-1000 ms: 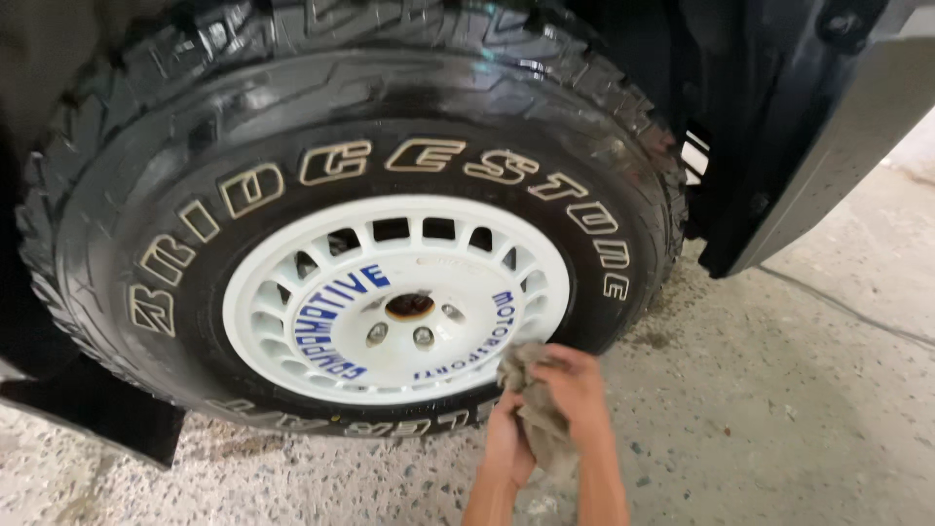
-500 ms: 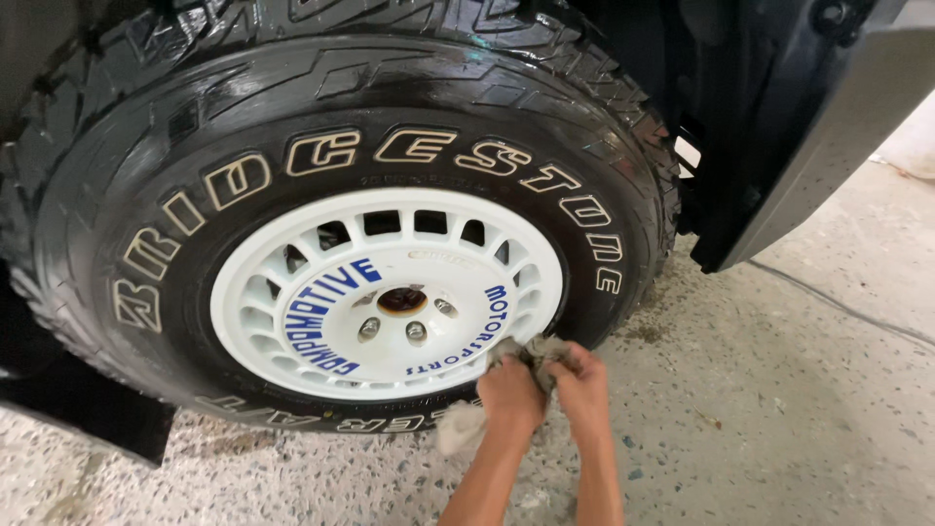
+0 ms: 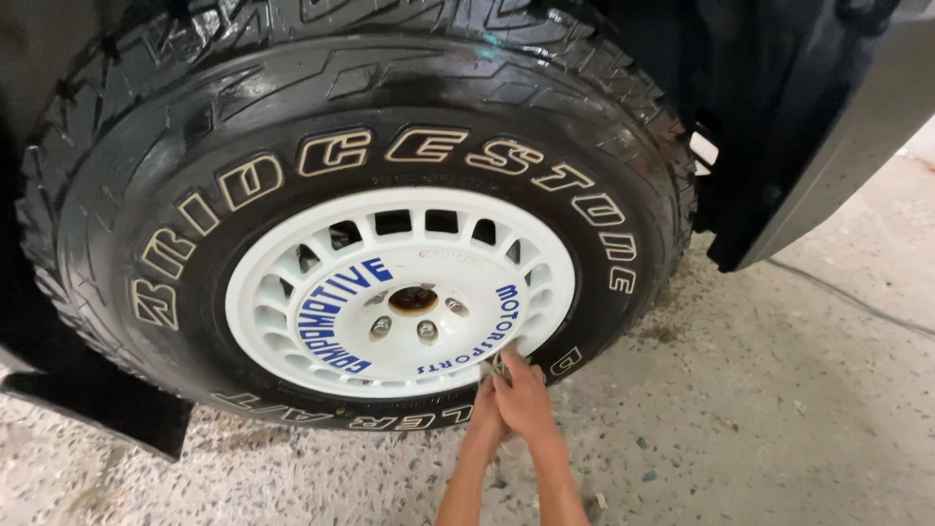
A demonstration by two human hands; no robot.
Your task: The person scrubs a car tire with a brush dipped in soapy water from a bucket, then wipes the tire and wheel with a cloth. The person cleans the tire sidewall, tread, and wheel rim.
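1. Head view: a black tyre (image 3: 146,195) stands on speckled concrete floor (image 3: 779,409).
2. Its white wheel rim (image 3: 321,341) carries blue lettering.
3. Right hand (image 3: 531,404) and left hand (image 3: 487,414), fingers curled, press a rag (image 3: 499,364) against the rim's lower right edge.

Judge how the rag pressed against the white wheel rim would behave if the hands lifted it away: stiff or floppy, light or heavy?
The rag is probably floppy: it bunches small between the hands and the white rim. It is likely light, since so little shows past the fingers. It may be damp and clingy, given the wet-looking tyre, though that cannot be confirmed.
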